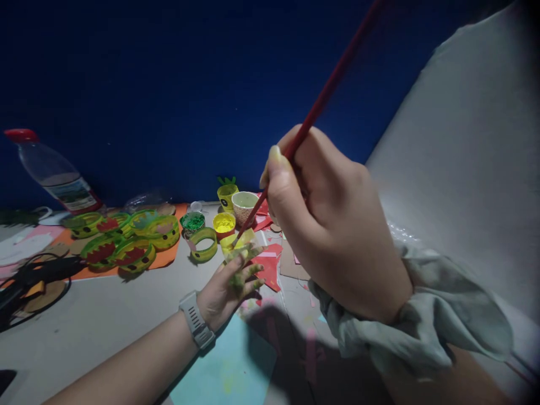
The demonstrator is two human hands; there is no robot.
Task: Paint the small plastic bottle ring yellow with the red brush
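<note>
A long red paintbrush is gripped in my right hand, its tip slanting down to a yellow painted piece. That piece sits at the thumb and fingertips of my left hand, which seems to pinch it; its full shape is partly hidden. Green paint smears my left fingers. Just beyond stand a cup of yellow paint and a cup of green paint. Beside them, a yellow-green painted ring stands on the table.
Several painted rings with red zigzag teeth stand on orange paper at left. Behind are a tilted red-capped bottle, a patterned cup and a yellow cup. Red paper scraps and a light blue sheet lie nearer.
</note>
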